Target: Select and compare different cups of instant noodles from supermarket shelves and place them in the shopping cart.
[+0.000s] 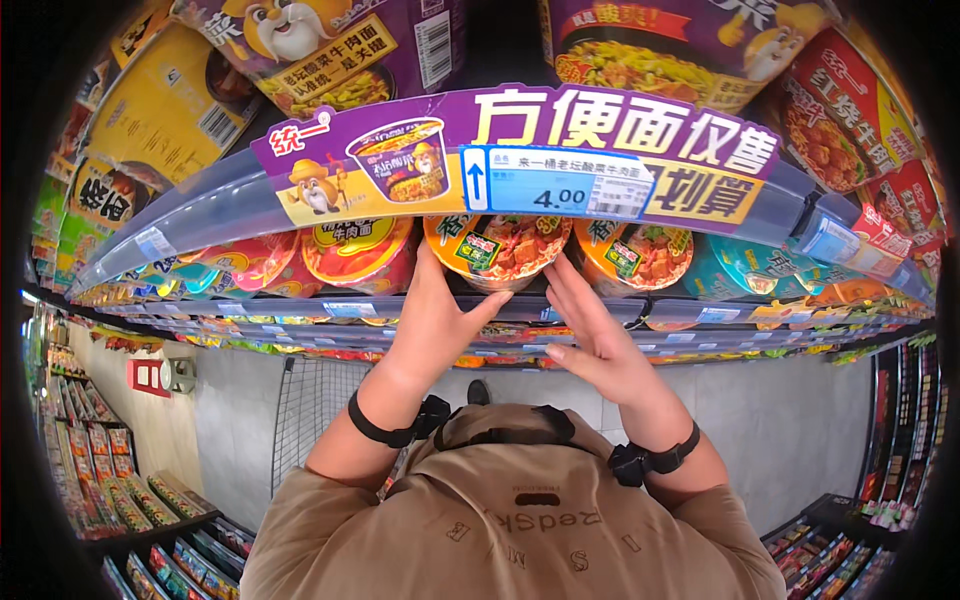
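Nearest to us is the brown shirt [500, 550], filling the near middle of the view, with both forearms reaching away from it to the shelf. Black straps circle the wrists, one on the left wrist [378, 425] and one on the right wrist [675, 452]. At the far ends of these arms we find the noodle tub [505, 250], its orange-red lid facing up, between the two hands and slightly beyond them. The left hand [435, 325] grasps it, fingers curving along its left side and thumb extended by its near edge. The right hand [592, 340] is straighter, its fingertips at the tub's right side and its thumb standing away; we cannot tell whether it bears any of the grip.

Just right of the tub we see a matching tub [645, 255], and on the left a red tub [357, 250]. Teal tubs [745, 265] stand farther right. A purple sign [520, 120] with a blue price label [550, 190] hangs over the far edge of the noodle tub. Down on the left, we notice a wire cart [305, 410] on the grey floor [740, 430].
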Motion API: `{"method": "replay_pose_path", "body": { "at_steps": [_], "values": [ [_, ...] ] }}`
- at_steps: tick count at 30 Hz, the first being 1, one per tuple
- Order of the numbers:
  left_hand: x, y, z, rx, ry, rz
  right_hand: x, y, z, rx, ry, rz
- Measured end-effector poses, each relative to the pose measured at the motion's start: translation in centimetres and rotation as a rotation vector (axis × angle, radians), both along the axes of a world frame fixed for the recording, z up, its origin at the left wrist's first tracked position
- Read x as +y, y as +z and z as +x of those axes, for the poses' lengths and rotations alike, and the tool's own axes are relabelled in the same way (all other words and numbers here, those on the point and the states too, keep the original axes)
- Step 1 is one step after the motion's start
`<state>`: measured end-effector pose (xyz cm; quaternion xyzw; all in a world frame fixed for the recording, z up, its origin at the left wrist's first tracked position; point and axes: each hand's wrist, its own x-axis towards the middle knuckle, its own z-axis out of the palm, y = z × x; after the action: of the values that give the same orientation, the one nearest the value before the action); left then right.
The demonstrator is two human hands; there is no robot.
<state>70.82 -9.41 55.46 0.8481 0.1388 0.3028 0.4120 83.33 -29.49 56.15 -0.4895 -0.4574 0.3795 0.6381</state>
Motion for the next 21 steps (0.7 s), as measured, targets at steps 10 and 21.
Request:
{"method": "replay_pose_path", "body": {
  "at_steps": [10, 21],
  "values": [
    [0.2, 0.8, -0.8, 0.139, 0.014, 0.086, 0.1, -0.7, -0.1, 0.064, -0.009, 0.005],
    [-2.5, 0.6, -3.2, 0.092, 0.119, 0.222, -2.8, -1.2, -0.1, 0.205, 0.035, -0.043]
  ]
}}
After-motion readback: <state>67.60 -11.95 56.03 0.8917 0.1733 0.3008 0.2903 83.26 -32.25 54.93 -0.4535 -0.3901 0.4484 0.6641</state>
